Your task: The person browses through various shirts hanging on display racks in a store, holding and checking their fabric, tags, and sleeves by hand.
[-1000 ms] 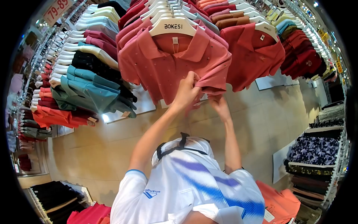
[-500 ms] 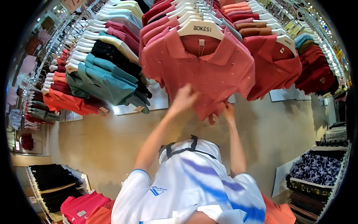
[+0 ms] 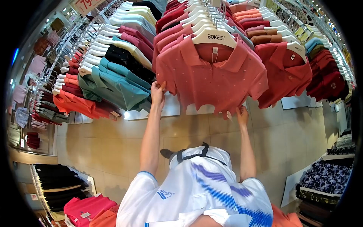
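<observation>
A coral-pink polo shirt (image 3: 213, 81) with small pale dots hangs at the front of the middle rack on a white hanger (image 3: 215, 36) marked BOKESI. My left hand (image 3: 158, 94) pinches the edge of its sleeve, on the left of the picture. At the lower right of the shirt, my right hand (image 3: 242, 114) has its fingers closed on the hem. A small white tag (image 3: 228, 115) dangles near that hem, and another label (image 3: 214, 50) shows inside the collar. The lower part of the shirt looks bunched, with an uneven bottom edge.
Teal polo shirts (image 3: 119, 85) hang to the left and a red polo shirt (image 3: 285, 73) to the right. Folded dark clothes (image 3: 56, 178) are stacked at lower left, patterned ones (image 3: 325, 174) at lower right. A price sign (image 3: 85, 5) hangs at upper left.
My left hand has moved left and up from in front of the shirt to its sleeve, and now grips it. The shirt is spread wider. My right hand stays at the hem.
</observation>
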`<move>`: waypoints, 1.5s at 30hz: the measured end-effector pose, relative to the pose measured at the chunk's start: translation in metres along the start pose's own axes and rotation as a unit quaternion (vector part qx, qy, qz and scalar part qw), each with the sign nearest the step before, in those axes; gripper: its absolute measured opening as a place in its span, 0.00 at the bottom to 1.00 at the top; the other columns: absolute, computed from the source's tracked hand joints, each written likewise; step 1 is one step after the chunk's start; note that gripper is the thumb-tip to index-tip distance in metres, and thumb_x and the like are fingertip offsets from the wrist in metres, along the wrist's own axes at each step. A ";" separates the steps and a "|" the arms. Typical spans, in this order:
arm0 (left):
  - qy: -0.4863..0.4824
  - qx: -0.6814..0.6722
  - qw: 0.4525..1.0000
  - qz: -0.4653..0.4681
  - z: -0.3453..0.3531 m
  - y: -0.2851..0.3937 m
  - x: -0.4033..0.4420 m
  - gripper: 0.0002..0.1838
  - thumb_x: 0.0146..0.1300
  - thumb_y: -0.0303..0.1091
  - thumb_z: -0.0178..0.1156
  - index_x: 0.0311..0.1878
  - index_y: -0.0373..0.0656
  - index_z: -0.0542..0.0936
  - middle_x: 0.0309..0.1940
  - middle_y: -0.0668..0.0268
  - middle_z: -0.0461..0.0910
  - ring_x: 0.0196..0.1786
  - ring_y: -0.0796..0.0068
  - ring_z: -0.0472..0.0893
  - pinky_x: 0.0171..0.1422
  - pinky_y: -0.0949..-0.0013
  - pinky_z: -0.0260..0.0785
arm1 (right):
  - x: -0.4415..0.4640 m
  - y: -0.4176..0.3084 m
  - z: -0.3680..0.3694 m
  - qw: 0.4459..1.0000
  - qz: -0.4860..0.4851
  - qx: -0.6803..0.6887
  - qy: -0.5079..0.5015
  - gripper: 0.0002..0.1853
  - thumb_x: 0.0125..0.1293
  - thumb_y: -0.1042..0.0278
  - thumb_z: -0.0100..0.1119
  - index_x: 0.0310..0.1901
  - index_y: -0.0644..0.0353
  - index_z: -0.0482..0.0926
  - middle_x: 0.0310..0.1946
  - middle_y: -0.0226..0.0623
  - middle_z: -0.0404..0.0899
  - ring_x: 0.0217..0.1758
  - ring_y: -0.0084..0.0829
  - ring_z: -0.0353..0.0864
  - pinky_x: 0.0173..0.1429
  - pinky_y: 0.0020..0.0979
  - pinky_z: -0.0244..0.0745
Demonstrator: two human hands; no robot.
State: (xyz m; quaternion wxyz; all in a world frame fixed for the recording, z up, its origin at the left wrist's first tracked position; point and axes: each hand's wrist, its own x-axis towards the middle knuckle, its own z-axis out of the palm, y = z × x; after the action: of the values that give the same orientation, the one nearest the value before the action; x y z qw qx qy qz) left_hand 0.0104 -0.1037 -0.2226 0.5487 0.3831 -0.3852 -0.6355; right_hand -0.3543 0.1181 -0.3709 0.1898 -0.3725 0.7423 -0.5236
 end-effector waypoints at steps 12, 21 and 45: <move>0.197 0.495 0.748 0.397 0.044 0.022 -0.090 0.10 0.54 0.27 0.66 0.36 0.38 0.74 0.42 0.59 0.70 0.41 0.61 0.72 0.50 0.67 0.65 | -0.062 -0.220 0.057 0.964 -0.192 0.028 -0.184 0.21 0.56 0.70 0.65 0.52 0.60 0.72 0.47 0.40 0.72 0.46 0.35 0.78 0.47 0.33 0.75; -0.016 0.378 0.846 0.376 0.068 0.039 -0.111 0.08 0.57 0.24 0.63 0.35 0.35 0.73 0.41 0.57 0.71 0.40 0.60 0.76 0.45 0.64 0.68 | -0.053 -0.283 0.118 0.934 -0.309 0.057 -0.172 0.18 0.56 0.76 0.60 0.49 0.64 0.72 0.39 0.50 0.77 0.40 0.52 0.79 0.41 0.42 0.75; 0.098 0.449 0.812 0.359 0.028 0.063 -0.095 0.04 0.56 0.22 0.57 0.34 0.34 0.72 0.22 0.61 0.77 0.23 0.74 0.76 0.29 0.71 0.68 | -0.028 -0.287 0.083 0.959 -0.255 0.050 -0.116 0.11 0.64 0.65 0.51 0.26 0.60 0.76 0.19 0.48 0.75 0.25 0.51 0.78 0.28 0.43 0.69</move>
State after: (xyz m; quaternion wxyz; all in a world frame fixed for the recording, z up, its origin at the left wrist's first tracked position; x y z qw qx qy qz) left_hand 0.0197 -0.0143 -0.1478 0.5393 0.4820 -0.6820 -0.1084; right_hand -0.1784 0.0359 -0.1415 0.1536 -0.5976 0.5684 -0.5442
